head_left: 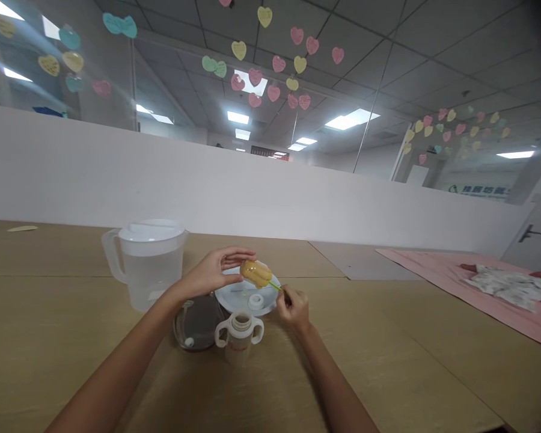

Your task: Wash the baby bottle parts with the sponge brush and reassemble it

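Observation:
My right hand (294, 307) is closed round the thin green handle of a bottle brush with a yellow sponge head (262, 275). The sponge sits inside a shiny clear cap (247, 272), which my left hand (214, 270) grips between thumb and fingers. Below them stands an upright baby bottle (240, 343) with two side handles and an uncovered neck. Behind the bottle is a pale plate (229, 299) with a white ring-shaped piece (255, 301) on it. A grey-looking clear container (201, 325) with a small white piece inside lies left of the bottle.
A lidded clear pitcher (153, 264) holding water stands at the left, close to my left forearm. A pink cloth (433, 276) with a crumpled patterned garment (514, 285) lies at the right. A white low wall (252, 198) with glass above borders the wooden table (388, 361).

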A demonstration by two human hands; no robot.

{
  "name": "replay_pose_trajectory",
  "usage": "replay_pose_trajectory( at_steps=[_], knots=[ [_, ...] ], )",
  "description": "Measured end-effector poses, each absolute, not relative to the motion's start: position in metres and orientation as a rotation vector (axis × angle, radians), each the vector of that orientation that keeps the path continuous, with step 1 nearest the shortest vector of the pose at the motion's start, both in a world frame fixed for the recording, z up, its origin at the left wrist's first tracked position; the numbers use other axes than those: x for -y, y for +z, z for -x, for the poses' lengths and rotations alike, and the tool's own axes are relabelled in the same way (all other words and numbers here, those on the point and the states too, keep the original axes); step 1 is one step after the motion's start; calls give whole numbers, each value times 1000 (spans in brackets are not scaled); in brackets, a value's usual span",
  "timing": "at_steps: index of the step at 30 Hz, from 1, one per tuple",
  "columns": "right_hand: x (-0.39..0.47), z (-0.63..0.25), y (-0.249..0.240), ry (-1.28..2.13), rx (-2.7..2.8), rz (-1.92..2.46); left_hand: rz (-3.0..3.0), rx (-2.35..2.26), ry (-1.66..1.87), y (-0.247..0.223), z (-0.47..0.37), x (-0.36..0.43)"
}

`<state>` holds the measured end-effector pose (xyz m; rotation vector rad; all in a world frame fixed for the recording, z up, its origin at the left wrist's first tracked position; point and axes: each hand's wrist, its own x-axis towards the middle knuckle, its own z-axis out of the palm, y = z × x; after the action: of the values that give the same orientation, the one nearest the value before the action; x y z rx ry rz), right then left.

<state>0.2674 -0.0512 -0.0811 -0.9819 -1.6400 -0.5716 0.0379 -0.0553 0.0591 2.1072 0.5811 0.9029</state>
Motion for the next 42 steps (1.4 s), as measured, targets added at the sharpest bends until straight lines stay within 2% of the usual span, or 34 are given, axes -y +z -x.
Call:
replay_pose_trajectory(
  at_steps=[7,11,25,36,38,42],
  knots=[
    [54,-267,-79,-728,1655,905,-2330,-1051,843,62,-41,66],
    [54,-265,-78,-799,1688,881,-2507,-1159,760,62,-43,68],
    [54,-265,-79,-695,1647,920,-2341,-610,922,58,-39,64],
    [50,-271,-78,-831,1665,1014,-2456,-1398,1012,70,-15,51],
    [49,-273,-78,-845,1645,1044,-2530,-1596,931,67,-8,45],
    [49,-275,-78,-845,1631,1075,-2649,-1776,541,51,1,30]
  ],
)
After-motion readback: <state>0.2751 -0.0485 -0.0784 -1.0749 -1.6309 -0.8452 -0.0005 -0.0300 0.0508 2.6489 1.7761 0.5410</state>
